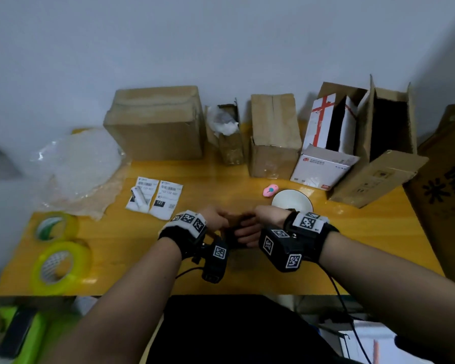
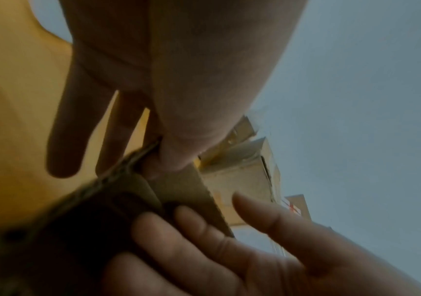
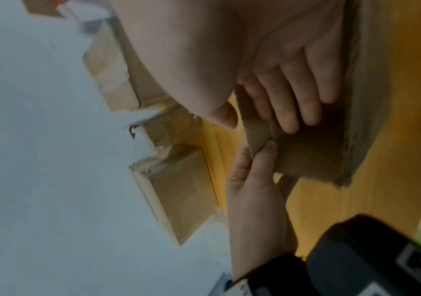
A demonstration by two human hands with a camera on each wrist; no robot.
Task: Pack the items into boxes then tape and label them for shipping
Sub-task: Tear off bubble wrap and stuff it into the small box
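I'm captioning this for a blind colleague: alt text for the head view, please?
Both hands, left hand and right hand, hold a small cardboard box over a yellow table. Boxes line the wall; tape rolls and shipping labels lie left.

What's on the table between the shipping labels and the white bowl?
In the head view, bare tabletop, then a small pink tool just left of the white bowl, well right of the shipping labels.

A makeshift packing station: cardboard boxes [image 1: 155, 122], tape rolls [image 1: 59, 266] and shipping labels [image 1: 166, 198] crowd a wooden desk [image 1: 365, 232].
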